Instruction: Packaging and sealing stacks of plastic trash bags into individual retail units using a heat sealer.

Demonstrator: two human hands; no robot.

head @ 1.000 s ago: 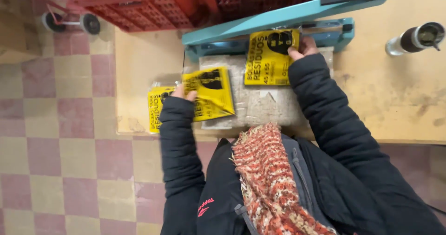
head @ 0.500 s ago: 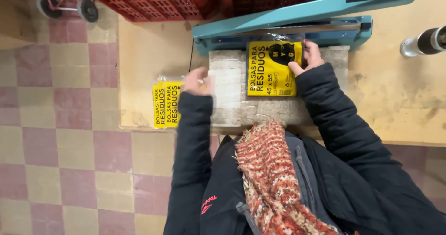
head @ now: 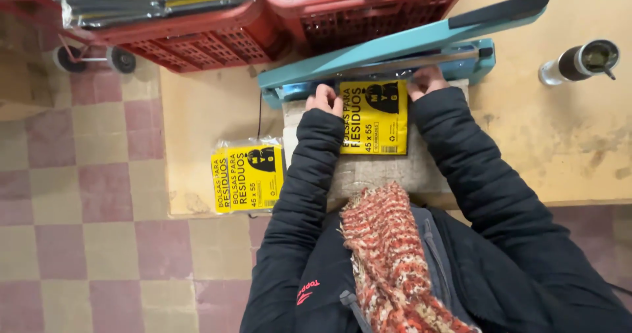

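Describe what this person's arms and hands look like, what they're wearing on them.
Both arms are covered to the wrist by the long sleeves of a dark, quilted puffer jacket with stitched horizontal channels. The left hand and right hand are bare, with no gloves; no rings or watch can be made out. A small red marking shows on the jacket front, and a red-and-cream knitted scarf hangs down the chest.

Setting: small packing workshop — not a home. Evidence: teal impulse heat sealer [head: 395, 50] on a worn, stained wooden bench [head: 546, 142]; red plastic crates [head: 197, 24] stacked with finished yellow-labelled bag packs; further identical packs [head: 247, 178] piled at the bench edge. Floor — scuffed checkered tile [head: 79, 228]; a wheeled trolley [head: 92, 56] under one crate.
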